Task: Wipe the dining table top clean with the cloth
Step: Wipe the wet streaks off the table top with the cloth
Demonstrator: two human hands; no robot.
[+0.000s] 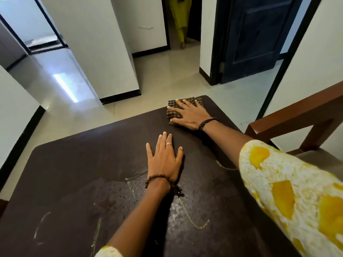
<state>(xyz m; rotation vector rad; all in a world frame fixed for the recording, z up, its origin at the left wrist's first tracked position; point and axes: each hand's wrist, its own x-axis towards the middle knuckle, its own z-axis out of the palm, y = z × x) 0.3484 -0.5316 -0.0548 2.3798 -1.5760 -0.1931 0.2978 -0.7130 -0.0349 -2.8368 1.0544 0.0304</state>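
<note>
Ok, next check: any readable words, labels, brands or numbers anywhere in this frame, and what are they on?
None readable.
table top: only yellowish scribble lines and wet smears, no letters.
cloth under the right hand: a check pattern, no label showing.
left hand: a ring, no engraving legible.

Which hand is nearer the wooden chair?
Right. The right hand presses the checked cloth near the wooden chair; the left hand rests mid-table, farther away.

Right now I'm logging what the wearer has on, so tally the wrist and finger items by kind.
Bead bracelet on left hand: 1
Black band on right hand: 1
Ring: 1
Total: 3
</note>
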